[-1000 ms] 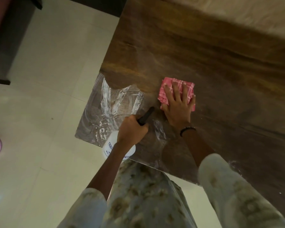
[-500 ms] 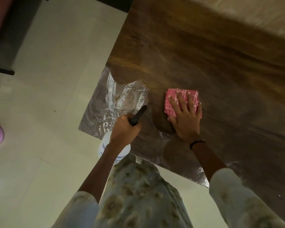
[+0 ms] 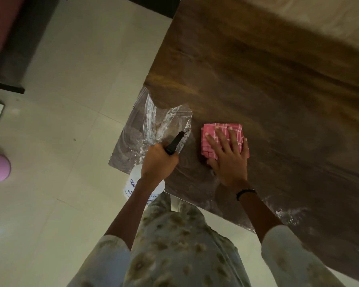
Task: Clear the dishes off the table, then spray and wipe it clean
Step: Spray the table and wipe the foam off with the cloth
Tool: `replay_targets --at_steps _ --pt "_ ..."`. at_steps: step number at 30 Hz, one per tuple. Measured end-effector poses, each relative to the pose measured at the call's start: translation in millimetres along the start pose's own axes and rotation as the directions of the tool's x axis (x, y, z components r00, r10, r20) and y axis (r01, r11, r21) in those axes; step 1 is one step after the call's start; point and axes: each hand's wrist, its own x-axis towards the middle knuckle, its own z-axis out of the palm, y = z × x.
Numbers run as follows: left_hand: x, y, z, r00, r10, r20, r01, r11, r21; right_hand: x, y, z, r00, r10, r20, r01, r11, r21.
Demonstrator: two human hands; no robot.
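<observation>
The cloth (image 3: 223, 141), pink with a white check and folded to a thick square, lies flat on the table (image 3: 278, 83) directly under the right hand (image 3: 228, 160). The hand covers its near half; the far edge and left side of the cloth show beyond the fingertips. The right hand is spread, fingers straight and slightly fanned, palm down, pressing the cloth to the wood. The thumb lies off the cloth's near left corner, on the tabletop. A dark band (image 3: 246, 192) circles that wrist.

Just left of the cloth, apart from it, the left hand (image 3: 159, 162) is curled tight around the neck of a spray bottle (image 3: 134, 183). The black nozzle (image 3: 174, 142) juts out past the knuckles, pointing away from the body over the table's near corner. The white body of the bottle hangs below the fist, off the table edge, with blue print on its label that is too blurred to read.

Beyond the nozzle, the table's corner is wet, with white streaks (image 3: 151, 121) of spray on its shiny surface. More wet flecks glint near the right forearm, along the near edge.
</observation>
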Motion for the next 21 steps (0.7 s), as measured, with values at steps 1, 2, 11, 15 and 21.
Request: replay_targets --at_steps 1,2,11,15,21 --pt "3 0 -2 1.000 -0.015 -0.007 0.015 1.000 0.005 5 -2 -2 1.000 0.030 0.005 -0.030 1.000 -0.004" --pt "5 0 -3 1.000 -0.029 -0.009 0.029 1.000 0.001 10 -5 -3 0.998 0.054 0.013 -0.054 0.999 -0.005" --pt "15 -3 -23 0.999 -0.052 0.010 0.052 0.997 -0.052 50 -5 -10 0.995 0.090 0.045 -0.088 0.995 -0.038" --pt "18 -9 -35 0.998 -0.062 -0.018 0.059 0.989 -0.138 89 -38 -15 0.979 0.202 0.020 -0.203 0.979 0.034" --pt "19 -17 -52 0.997 -0.074 -0.020 0.068 0.976 -0.209 107 -101 -10 1.000 -0.016 0.014 0.016 1.000 0.013"
